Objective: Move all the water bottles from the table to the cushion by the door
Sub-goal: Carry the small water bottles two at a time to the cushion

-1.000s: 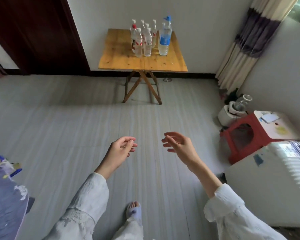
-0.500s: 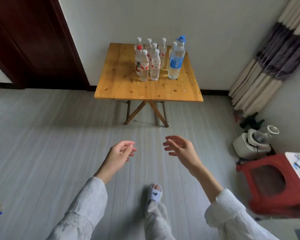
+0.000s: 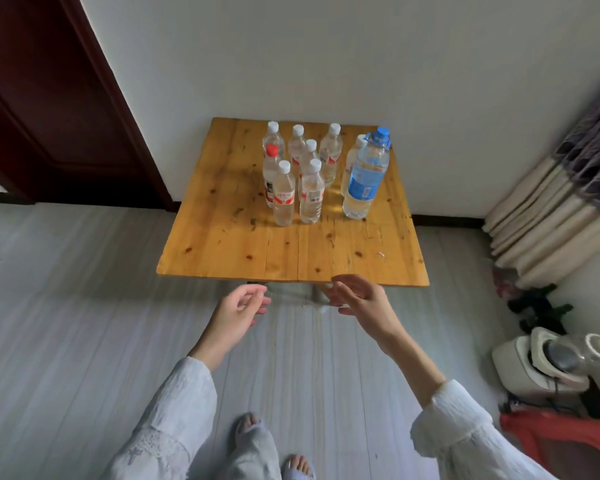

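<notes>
We see clear plastic water bottles point(image 3: 312, 194) upright, clustered on the yellow wooden surface point(image 3: 243, 244). Our left hand point(image 3: 238, 308) and right hand point(image 3: 364, 301) hover empty, fingers loosely curled, just short of its near edge.

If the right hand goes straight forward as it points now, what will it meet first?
Probably the near edge of the table. The right hand, open and empty, sits just short of it. Beyond the edge comes bare wood, then the big blue-capped bottle. The hand's height over the table is unclear.
</notes>
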{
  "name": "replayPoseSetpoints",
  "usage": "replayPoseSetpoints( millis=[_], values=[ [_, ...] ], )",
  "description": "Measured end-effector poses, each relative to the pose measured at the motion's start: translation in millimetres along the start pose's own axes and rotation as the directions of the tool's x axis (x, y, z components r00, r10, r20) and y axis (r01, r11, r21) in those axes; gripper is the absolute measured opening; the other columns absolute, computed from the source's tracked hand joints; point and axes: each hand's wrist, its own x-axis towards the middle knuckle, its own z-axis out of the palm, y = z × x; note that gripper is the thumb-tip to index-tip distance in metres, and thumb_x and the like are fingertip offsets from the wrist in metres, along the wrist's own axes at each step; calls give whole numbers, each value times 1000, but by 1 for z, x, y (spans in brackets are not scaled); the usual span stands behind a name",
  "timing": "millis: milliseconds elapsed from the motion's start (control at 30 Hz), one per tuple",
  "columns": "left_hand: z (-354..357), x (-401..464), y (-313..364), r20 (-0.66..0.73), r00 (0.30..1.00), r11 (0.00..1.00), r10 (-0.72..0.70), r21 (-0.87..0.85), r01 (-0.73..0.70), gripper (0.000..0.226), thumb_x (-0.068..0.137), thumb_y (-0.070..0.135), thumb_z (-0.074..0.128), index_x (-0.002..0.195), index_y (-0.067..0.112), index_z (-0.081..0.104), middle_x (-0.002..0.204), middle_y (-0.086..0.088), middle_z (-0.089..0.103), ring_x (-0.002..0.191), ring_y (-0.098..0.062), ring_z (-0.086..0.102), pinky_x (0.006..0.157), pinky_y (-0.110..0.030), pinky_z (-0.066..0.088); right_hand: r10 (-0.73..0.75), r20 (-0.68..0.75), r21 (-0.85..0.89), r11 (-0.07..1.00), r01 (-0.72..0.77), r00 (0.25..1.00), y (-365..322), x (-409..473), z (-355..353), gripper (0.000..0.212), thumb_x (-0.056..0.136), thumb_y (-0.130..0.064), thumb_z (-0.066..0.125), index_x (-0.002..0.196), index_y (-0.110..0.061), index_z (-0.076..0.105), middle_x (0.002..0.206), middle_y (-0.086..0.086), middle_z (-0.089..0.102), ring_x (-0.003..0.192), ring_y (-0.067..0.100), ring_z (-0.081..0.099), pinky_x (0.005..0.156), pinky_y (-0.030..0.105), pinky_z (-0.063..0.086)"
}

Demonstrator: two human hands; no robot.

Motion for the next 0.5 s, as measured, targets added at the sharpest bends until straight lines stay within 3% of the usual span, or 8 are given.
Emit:
replayPoseSetpoints(
  millis=[133, 300, 433, 500],
  values=[
    [-4, 77, 10, 12, 1000, 1000, -6, -20, 6, 13, 93, 24, 47, 95, 32, 57, 101, 4, 66, 96, -10, 62, 82, -28, 51, 23, -10, 15, 1000, -23, 1000, -9, 71, -3, 25, 91, -20, 51, 111, -8, 59, 94, 7, 68, 86, 20, 67, 81, 38, 54],
    [-13, 184, 21, -7, 1000, 1000, -1, 2, 1, 23, 91, 24, 50, 114, 21, 54, 117, -6, 61, 105, -15, 57, 94, -34, 47, 31, -52, -32, 999, -32, 998, -23, 168, 0, 26, 91, -22, 50, 113, -9, 58, 97, 6, 68, 86, 17, 65, 79, 33, 53],
    [-18, 263, 34, 32, 999, 996, 35, 78, -38, 38, 90, 24, 52, 127, 18, 46, 128, -3, 54, 110, -12, 51, 85, -20, 43, 74, -99, -56, 995, -80, 992, -35, 237, 4, 28, 91, -22, 51, 114, -8, 58, 98, 7, 67, 87, 18, 64, 79, 36, 53],
    [-16, 297, 41, 33, 998, 991, 54, 118, -57, 43, 89, 25, 53, 130, 20, 42, 133, -1, 49, 115, -13, 47, 90, -22, 39, 79, -122, -72, 993, -88, 989, -38, 266, 5, 26, 90, -23, 52, 112, -10, 58, 103, 9, 67, 89, 20, 64, 79, 38, 54]
  ],
)
